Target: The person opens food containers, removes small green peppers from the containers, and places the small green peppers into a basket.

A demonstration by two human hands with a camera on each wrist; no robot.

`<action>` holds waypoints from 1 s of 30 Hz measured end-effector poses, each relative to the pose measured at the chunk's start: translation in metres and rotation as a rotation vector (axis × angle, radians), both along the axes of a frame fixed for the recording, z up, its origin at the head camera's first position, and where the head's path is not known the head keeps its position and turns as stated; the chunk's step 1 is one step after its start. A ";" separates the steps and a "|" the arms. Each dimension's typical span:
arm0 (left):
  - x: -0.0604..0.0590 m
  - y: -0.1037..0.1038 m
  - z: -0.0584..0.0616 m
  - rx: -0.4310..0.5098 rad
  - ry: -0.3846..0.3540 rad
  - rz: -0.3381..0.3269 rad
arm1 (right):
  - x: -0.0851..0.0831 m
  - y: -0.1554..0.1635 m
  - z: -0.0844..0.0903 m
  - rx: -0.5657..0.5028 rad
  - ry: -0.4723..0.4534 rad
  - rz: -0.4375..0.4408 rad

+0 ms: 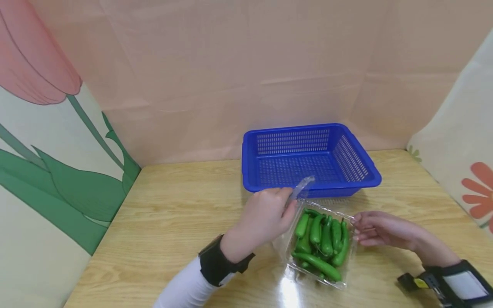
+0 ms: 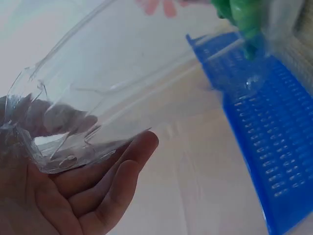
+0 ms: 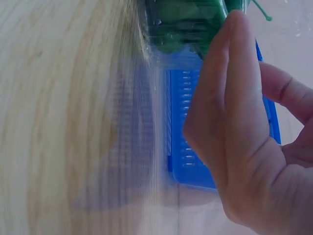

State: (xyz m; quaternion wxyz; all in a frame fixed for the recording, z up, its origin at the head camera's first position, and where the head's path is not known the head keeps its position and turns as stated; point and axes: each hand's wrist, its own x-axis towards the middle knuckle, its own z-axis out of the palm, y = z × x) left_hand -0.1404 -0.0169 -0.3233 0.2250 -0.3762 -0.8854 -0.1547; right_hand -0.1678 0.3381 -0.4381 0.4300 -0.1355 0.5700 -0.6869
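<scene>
A clear plastic box [image 1: 296, 273] of several green peppers [image 1: 321, 241] lies on the wooden table [image 1: 173, 214], just in front of an empty blue basket [image 1: 308, 158]. My left hand [image 1: 286, 205] grips the box's raised clear lid [image 1: 303, 187] at its left side. In the left wrist view the lid [image 2: 98, 98] lies across my palm and fingers [image 2: 117, 186]. My right hand [image 1: 358, 229] reaches the box's right rim with straight fingers. The right wrist view shows those fingers [image 3: 234, 112] in front of the peppers [image 3: 186, 19] and the basket [image 3: 188, 147].
Pink and flower-printed panels wall the table on the left, back and right. The blue basket [image 2: 274, 147] stands against the back panel. Bare wood stretches to the left of the box and along the front edge.
</scene>
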 end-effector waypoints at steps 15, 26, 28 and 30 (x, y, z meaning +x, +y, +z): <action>0.014 -0.029 -0.008 0.192 -0.172 0.160 | -0.002 -0.010 0.001 0.035 0.056 -0.047; 0.021 -0.060 -0.014 0.211 -0.347 0.245 | -0.011 -0.026 0.006 0.096 0.128 -0.070; 0.022 -0.066 -0.016 0.210 -0.382 0.264 | -0.013 -0.029 0.006 0.122 0.132 -0.083; 0.024 -0.071 -0.019 0.204 -0.401 0.290 | -0.015 -0.032 0.005 0.138 0.135 -0.093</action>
